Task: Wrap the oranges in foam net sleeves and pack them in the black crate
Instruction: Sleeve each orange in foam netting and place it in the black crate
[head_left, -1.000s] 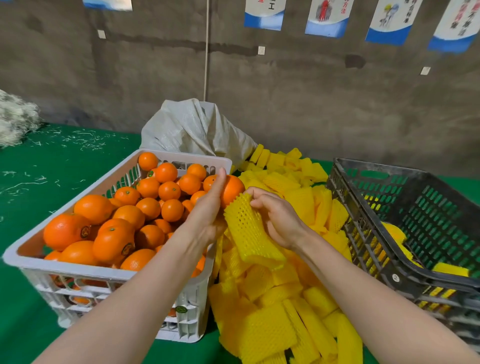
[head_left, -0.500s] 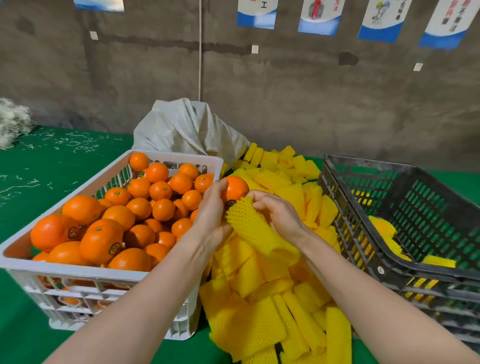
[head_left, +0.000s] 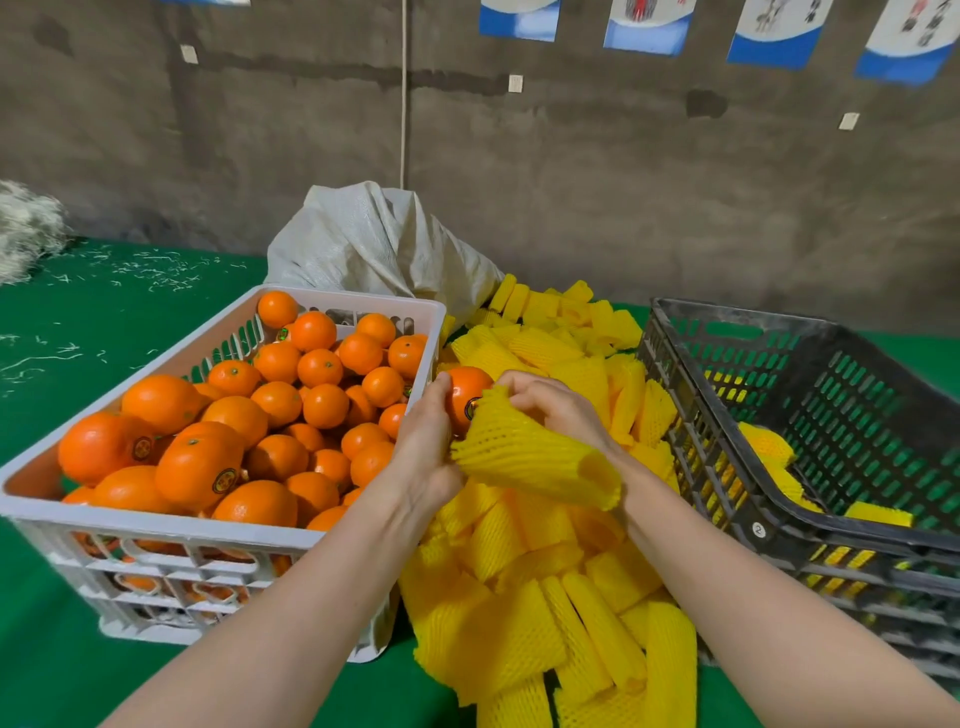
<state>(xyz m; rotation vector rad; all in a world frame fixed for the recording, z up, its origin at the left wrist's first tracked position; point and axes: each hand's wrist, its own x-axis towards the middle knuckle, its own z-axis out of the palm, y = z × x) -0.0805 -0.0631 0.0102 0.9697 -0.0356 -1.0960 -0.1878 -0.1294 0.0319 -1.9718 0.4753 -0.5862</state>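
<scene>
Views on my feed: one. Head camera, wide-angle, worn by the person.
Position: above their forearms.
Facing: forward and down across the green table (head_left: 104, 322) to the grey wall (head_left: 623, 182).
Range: close. I see the left hand (head_left: 423, 441) on an orange (head_left: 467, 395) and the right hand (head_left: 558, 410) pinching a foam net sleeve (head_left: 530, 457), just below frame centre.
Left flank: white crate (head_left: 156, 525), nearly whole.
Right flank: black crate (head_left: 753, 525), cut by the frame edge.
Bottom centre: sleeve pile (head_left: 519, 639).
Top edge: posters (head_left: 649, 26), cropped.
</scene>
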